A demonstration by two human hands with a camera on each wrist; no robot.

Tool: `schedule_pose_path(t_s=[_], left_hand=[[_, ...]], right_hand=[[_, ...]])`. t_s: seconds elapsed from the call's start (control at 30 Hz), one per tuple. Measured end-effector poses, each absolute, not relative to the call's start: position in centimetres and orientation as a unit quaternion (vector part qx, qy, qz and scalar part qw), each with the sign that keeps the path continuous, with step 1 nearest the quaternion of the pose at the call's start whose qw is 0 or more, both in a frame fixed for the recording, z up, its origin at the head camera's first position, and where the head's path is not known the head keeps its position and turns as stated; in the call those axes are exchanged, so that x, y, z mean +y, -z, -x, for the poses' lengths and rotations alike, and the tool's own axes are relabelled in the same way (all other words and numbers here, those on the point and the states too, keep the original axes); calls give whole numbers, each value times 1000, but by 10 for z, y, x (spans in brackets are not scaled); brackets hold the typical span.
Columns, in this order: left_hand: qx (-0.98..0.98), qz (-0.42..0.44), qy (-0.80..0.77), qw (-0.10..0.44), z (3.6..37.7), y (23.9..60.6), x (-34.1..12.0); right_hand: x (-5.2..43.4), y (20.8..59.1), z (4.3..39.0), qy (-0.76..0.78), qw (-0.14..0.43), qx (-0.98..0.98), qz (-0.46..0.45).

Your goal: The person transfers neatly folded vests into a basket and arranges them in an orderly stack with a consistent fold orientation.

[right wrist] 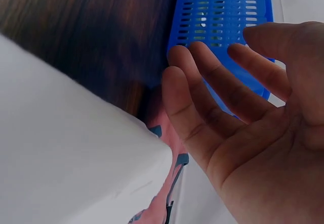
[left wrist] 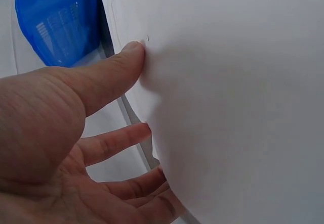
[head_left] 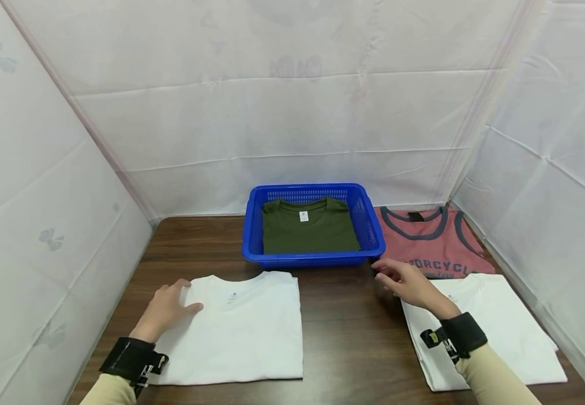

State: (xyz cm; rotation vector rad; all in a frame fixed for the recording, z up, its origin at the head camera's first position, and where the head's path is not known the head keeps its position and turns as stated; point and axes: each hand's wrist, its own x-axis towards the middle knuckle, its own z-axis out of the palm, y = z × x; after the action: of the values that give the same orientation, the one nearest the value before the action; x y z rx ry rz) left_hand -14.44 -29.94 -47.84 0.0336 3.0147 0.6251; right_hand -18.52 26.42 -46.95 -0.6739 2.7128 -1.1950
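Observation:
My left hand [head_left: 165, 308] is at the left edge of a folded white T-shirt [head_left: 242, 337] lying on the table. In the left wrist view, its thumb [left wrist: 114, 75] rests on the fabric, and the fingers reach the shirt's edge with gaps between them. Some of those fingertips are hidden. My right hand [head_left: 408, 284] holds nothing; its fingers are loosely bent, just off the front right corner of a blue plastic basket [head_left: 305, 259]. A folded dark green T-shirt [head_left: 313, 233] lies inside the basket. Below the right wrist is a second white T-shirt [head_left: 505, 332], also folded.
A folded red T-shirt [head_left: 444, 250] with grey trim and lettering lies at the back right, partly overlapped by the right white shirt. Brown wooden tabletop [head_left: 350, 337] shows between the white shirts. White fabric walls [head_left: 292, 124] enclose the table's back and sides.

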Motion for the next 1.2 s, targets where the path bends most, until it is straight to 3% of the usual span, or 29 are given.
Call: schedule_pose_path(t_s=[0.77,1.2], left_hand=[[965,-27,-256,55,144,473,-226],[958,-38,-282,38,151,479,-183]], right_hand=[[252,477,177,393,104,885,228],[247,483,169,381,63,896,218]])
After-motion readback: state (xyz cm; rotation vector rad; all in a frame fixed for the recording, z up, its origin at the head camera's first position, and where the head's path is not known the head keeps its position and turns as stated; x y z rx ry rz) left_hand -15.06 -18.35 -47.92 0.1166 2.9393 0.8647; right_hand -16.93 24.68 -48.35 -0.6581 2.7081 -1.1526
